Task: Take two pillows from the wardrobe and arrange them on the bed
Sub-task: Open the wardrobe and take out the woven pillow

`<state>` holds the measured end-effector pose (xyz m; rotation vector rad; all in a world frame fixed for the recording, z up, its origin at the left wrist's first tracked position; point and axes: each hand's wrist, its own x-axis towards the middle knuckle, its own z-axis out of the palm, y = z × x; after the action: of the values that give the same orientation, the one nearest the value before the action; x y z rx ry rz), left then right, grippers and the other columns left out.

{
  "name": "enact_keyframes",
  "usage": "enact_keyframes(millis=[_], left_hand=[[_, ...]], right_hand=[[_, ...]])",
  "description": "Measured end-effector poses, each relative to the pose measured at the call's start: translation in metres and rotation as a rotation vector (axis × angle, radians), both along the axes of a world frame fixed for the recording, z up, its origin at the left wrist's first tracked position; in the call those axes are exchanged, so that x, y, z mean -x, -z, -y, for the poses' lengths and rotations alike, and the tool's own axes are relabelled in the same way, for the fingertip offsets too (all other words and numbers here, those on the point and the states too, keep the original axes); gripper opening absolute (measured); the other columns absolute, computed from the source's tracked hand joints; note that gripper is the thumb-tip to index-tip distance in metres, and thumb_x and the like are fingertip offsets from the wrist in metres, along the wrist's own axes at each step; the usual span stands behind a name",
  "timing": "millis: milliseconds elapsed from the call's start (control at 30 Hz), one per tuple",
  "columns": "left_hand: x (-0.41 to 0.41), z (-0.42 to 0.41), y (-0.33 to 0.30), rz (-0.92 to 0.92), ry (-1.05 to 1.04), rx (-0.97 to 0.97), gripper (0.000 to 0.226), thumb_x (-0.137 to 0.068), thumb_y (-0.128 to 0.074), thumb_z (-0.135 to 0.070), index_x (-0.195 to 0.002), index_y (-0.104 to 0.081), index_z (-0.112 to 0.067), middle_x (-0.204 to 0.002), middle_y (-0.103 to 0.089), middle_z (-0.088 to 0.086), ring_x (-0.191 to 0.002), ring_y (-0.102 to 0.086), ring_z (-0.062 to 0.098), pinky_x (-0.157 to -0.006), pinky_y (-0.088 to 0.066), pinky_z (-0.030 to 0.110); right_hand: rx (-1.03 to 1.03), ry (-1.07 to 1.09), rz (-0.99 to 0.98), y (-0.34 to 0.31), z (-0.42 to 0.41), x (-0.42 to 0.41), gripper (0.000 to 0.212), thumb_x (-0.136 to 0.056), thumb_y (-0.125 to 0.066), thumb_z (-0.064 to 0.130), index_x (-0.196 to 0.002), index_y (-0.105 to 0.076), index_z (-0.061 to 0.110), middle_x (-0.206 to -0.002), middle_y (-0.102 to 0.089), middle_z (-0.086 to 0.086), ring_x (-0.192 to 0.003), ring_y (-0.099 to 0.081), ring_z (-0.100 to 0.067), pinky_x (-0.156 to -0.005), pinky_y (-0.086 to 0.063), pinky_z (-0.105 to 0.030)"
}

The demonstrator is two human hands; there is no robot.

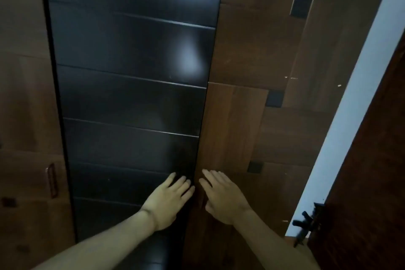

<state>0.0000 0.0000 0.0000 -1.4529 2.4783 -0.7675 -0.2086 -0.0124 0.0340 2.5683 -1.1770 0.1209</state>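
The wardrobe fills the view, its doors closed. A glossy black door (pixel 131 85) with horizontal grooves stands in the middle, and a brown wooden door (pixel 241 116) with small black squares sits to its right. My left hand (pixel 168 199) lies flat on the black door, fingers spread, close to the seam. My right hand (pixel 221 197) lies flat on the brown door just across that seam. Neither hand holds anything. No pillows and no bed are in view.
Another brown wardrobe door (pixel 26 116) with a metal pull handle (pixel 52 181) is at the left. At the right, a white wall strip (pixel 341 127) and a dark room door (pixel 372 182) with a black lever handle (pixel 305 224) stand close by.
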Motion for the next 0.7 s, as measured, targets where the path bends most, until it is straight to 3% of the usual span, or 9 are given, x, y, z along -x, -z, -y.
enact_keyframes(millis=[100, 267, 400, 567, 700], left_hand=[[0.002, 0.009, 0.012, 0.197, -0.021, 0.045, 0.088, -0.095, -0.053, -0.035, -0.154, 0.007, -0.006, -0.163, -0.004, 0.02, -0.149, -0.001, 0.037, -0.116, 0.006, 0.06], [0.011, 0.017, 0.029, 0.324, -0.123, 0.041, 0.086, -0.097, -0.047, -0.031, -0.152, 0.012, -0.003, -0.162, -0.011, 0.022, -0.149, -0.005, 0.039, -0.118, 0.0, 0.06], [0.02, 0.023, 0.035, 0.448, -0.137, 0.058, 0.087, -0.097, -0.047, -0.033, -0.152, 0.012, -0.002, -0.162, -0.012, 0.022, -0.15, 0.001, 0.038, -0.117, 0.007, 0.062], [0.026, 0.026, 0.046, 0.456, -0.241, 0.025, 0.083, -0.099, -0.043, -0.027, -0.151, 0.017, -0.002, -0.162, -0.009, 0.022, -0.15, 0.003, 0.037, -0.117, 0.004, 0.062], [0.035, 0.014, 0.046, 0.42, -0.289, 0.011, 0.085, -0.098, -0.044, -0.028, -0.151, 0.018, -0.005, -0.161, -0.017, 0.021, -0.15, -0.003, 0.033, -0.117, 0.001, 0.062]], right_hand=[[0.022, -0.018, -0.089, 0.01, 0.009, -0.007, 0.069, -0.098, -0.054, 0.031, -0.156, -0.023, 0.009, -0.165, -0.016, -0.016, -0.151, -0.017, -0.032, -0.124, -0.012, -0.046], [0.002, 0.01, -0.188, 0.041, 0.02, -0.011, 0.077, -0.096, -0.059, 0.032, -0.157, -0.018, 0.008, -0.164, -0.02, -0.016, -0.151, -0.016, -0.031, -0.124, -0.008, -0.047], [0.052, 0.052, -0.236, 0.059, 0.031, -0.013, 0.08, -0.094, -0.061, 0.035, -0.156, -0.017, 0.008, -0.163, -0.023, -0.015, -0.152, -0.011, -0.031, -0.124, -0.004, -0.05], [0.139, 0.068, -0.322, 0.067, 0.043, -0.006, 0.076, -0.096, -0.057, 0.036, -0.156, -0.018, 0.01, -0.164, -0.021, -0.012, -0.153, -0.003, -0.031, -0.123, 0.001, -0.053], [0.114, 0.079, -0.294, 0.069, 0.034, -0.007, 0.075, -0.095, -0.061, 0.033, -0.155, -0.022, 0.011, -0.163, -0.025, -0.012, -0.153, -0.008, -0.03, -0.124, -0.005, -0.053]])
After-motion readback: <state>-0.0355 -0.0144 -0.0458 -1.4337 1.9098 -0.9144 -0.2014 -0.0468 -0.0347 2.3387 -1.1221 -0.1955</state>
